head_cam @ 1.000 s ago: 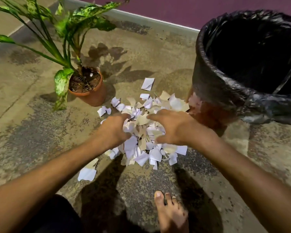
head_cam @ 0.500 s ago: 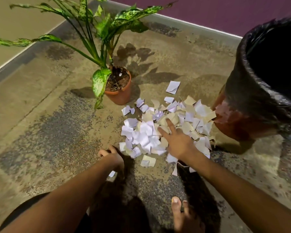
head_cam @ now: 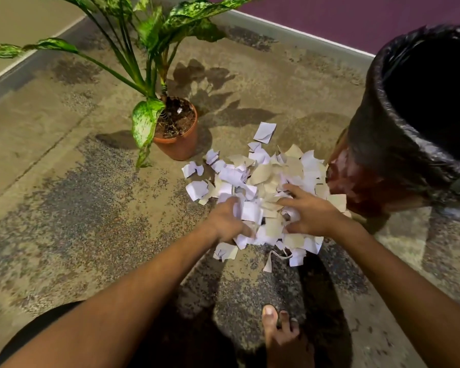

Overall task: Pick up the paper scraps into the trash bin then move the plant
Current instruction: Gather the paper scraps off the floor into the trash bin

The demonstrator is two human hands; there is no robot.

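Two spread hands, left hand [head_cam: 227,220] and right hand [head_cam: 310,212], fingers open, flat upon paper scraps [head_cam: 263,176] between them.

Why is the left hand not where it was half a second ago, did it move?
Yes. The left hand moved from the bare floor at the pile's near left edge up onto the paper scraps, toward the right hand.

Single head-worn wide-angle view, looking steeply down and forward, close over floor [head_cam: 64,208]
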